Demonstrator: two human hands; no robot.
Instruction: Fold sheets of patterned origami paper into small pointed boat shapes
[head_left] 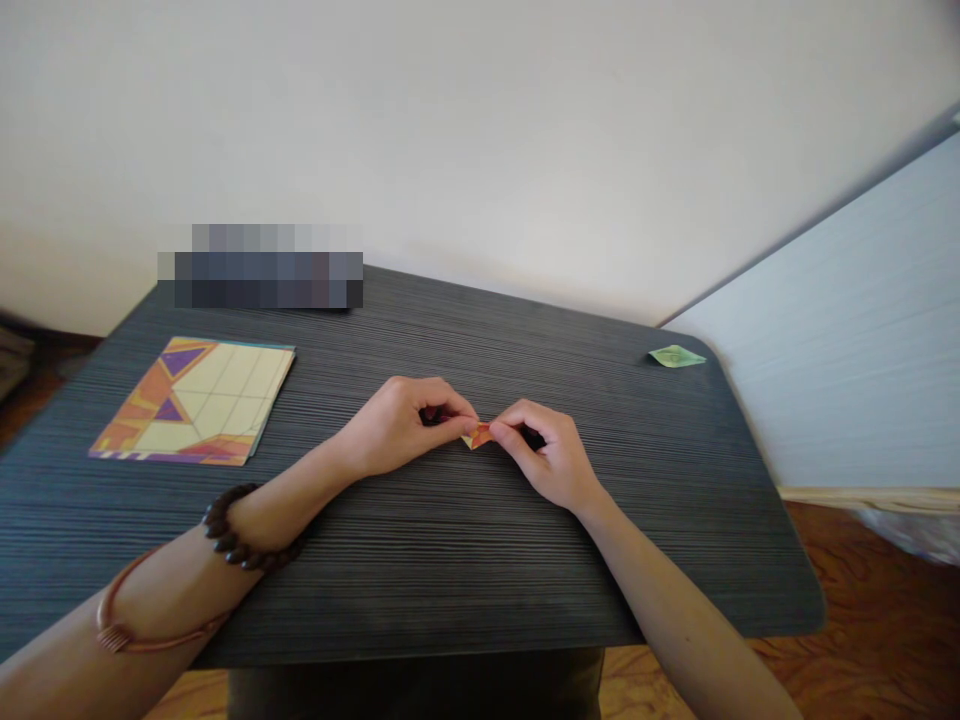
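Note:
Between my two hands is a small folded piece of orange and yellow paper (475, 436), held just over the middle of the dark table. My left hand (405, 422) pinches its left end between thumb and fingertips. On the other side, my right hand (546, 450) pinches the right end the same way. The fingers cover much of the paper, so its full shape is hidden. A stack of square patterned paper sheets (225, 385), cream with orange and purple, lies to the left of my left hand. Beyond my right hand sits a folded green paper piece (677, 356).
The dark wood-grain table (450, 580) has rounded corners and meets a pale wall (480, 150) at the back. A blurred-out object (262, 275) stands at the back left. To the right is a light panel (847, 330).

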